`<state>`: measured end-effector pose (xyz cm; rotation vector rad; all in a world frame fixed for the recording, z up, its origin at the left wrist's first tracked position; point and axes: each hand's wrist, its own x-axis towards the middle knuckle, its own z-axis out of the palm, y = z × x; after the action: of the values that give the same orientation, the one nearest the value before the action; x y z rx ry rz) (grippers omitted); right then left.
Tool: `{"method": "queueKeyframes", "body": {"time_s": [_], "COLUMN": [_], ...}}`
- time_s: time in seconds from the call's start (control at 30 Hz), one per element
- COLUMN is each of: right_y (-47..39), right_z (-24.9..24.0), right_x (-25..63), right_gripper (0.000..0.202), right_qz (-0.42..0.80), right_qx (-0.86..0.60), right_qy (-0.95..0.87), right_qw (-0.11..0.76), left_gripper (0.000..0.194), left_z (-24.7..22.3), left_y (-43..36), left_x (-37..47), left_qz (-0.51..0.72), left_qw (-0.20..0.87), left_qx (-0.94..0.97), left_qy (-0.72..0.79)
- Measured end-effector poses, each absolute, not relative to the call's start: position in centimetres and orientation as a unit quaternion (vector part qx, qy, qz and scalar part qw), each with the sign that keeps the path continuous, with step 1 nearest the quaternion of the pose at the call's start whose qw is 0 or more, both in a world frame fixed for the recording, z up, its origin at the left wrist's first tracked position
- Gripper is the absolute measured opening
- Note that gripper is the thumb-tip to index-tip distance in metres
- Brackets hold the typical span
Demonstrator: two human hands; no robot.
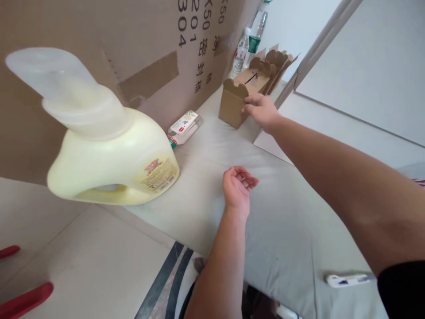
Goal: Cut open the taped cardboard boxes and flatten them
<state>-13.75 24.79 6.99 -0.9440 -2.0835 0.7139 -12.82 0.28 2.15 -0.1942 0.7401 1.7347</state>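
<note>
My right hand (262, 111) reaches across to a small brown cardboard box (233, 104) with scalloped top flaps. Its thumb and fingers close on the box's near right edge. My left hand (237, 188) is over the grey-green cloth (279, 239), palm turned up and fingers loosely bent, with nothing in it. Behind the held box are more folded cardboard pieces (280, 66). To the left looms a large pale yellow detergent bottle (113, 155) with a translucent cap and a side handle.
A large printed carton (139, 53) forms the left wall. Beside it lies a white-labelled packet (184, 126). Two plastic bottles (241, 51) stand at the back. A slim white tool (348, 280) lies at lower right. Red handles (28, 299) show at lower left; a white cabinet (358, 75) stands right.
</note>
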Motion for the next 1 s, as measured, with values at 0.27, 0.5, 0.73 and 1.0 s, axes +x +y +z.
{"method": "queueKeyframes", "body": {"time_s": [0.27, 0.5, 0.73, 1.0], "right_y": [8.9, -5.9, -9.7, -9.1], "right_z": [9.8, 6.6, 5.1, 4.7], "right_x": [0.1, 17.0, 22.1, 25.6], "right_gripper": [0.023, 0.012, 0.021, 0.018], "right_qz": [0.331, 0.249, 0.163, 0.182], "right_qx": [-0.461, -0.454, -0.43, -0.338], "right_qy": [-0.73, -0.717, -0.779, -0.779], "right_qw": [0.38, 0.467, 0.426, 0.496], "left_gripper": [0.01, 0.021, 0.03, 0.057], "left_z": [0.8, 2.0, 3.4, 3.9], "left_y": [-0.6, -2.2, -2.2, -0.6], "left_x": [-13.9, -11.5, -5.1, -2.9], "left_qz": [0.854, 0.815, 0.741, 0.618], "left_qw": [0.219, 0.207, 0.306, 0.184], "left_qx": [-0.064, 0.246, 0.401, 0.556], "left_qy": [0.467, 0.483, 0.443, 0.524]}}
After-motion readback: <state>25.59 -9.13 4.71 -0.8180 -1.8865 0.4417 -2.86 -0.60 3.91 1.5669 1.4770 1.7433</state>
